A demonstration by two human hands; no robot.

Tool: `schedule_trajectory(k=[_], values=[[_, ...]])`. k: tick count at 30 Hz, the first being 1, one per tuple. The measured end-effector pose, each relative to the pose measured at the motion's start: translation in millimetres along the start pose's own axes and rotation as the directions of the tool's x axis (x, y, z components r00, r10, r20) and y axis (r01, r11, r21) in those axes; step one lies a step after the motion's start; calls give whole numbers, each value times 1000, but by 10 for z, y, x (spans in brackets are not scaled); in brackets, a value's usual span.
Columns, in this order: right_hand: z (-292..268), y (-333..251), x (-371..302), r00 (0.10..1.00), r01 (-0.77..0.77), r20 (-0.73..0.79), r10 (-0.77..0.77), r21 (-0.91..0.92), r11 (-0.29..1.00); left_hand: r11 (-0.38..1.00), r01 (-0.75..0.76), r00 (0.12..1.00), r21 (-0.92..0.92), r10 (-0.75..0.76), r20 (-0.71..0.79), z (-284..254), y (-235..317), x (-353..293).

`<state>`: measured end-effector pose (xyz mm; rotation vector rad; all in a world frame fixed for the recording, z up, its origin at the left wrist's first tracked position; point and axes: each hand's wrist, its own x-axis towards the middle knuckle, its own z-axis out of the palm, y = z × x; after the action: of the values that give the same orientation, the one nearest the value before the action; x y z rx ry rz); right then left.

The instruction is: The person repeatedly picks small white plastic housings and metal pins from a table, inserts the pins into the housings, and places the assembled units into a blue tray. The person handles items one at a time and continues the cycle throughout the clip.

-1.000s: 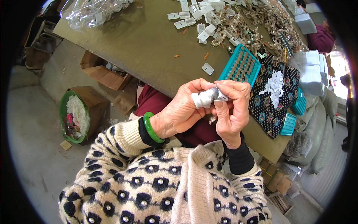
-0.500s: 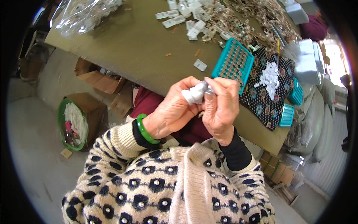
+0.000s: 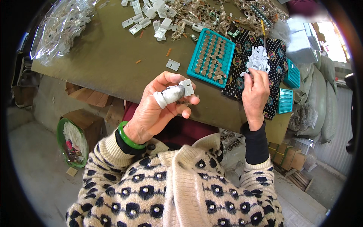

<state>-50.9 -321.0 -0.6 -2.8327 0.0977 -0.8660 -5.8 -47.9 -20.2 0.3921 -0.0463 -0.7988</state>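
My left hand (image 3: 147,108) is closed on a small white plastic case (image 3: 187,87) with a dark slot in it. One of its fingers wears a white wrapping (image 3: 168,95) with a grey, worn tip. Out to the right, my right hand (image 3: 256,96) has its fingertips pinched at the near edge of a heap of small white pieces (image 3: 258,58). Whether a piece sits between those fingertips is too small to make out. The heap lies on a dark patterned cloth (image 3: 242,53). Left of the cloth, a teal tray (image 3: 193,62) holds rows of round metallic coin cells (image 3: 210,56).
A flat white plastic piece (image 3: 173,65) lies near the table (image 3: 102,68) edge. Farther back are white cases (image 3: 162,28), tangled clear wires (image 3: 193,13) and a clear plastic bag (image 3: 62,32). More teal trays (image 3: 285,101) sit right. A green basin (image 3: 62,145) stands on the floor.
My hands were together in front of me; they have come apart. My right hand has moved right to the white heap, while my left keeps the case, now in plain sight.
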Motion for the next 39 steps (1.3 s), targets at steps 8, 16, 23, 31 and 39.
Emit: schedule_trajectory(k=[8, 16, 23, 31, 39], values=[[82, 82, -104, 997, -68, 40, 66, 71, 995, 1000, 7, 1000, 24, -7, -16, -26, -51, 57], [61, 124, -136, 999, 10, 29, -13, 107, 994, 998, 32, 999, 51, -30, -39, -31, -84, 73], [-73, 24, -110, 990, -140, 38, 135, 313, 939, 999, 22, 1000, 32, -22, -4, -10, -83, 71], [-322, -618, 18, 930, -367, 329, 164, 802, 471, 997, 22, 1000, 79, -21, -18, 22, -21, 37], [-214, -1102, 119, 986, -54, 148, -79, 729, 682, 1000, 25, 1000, 4, -25, 0, 24, 54, -45]])
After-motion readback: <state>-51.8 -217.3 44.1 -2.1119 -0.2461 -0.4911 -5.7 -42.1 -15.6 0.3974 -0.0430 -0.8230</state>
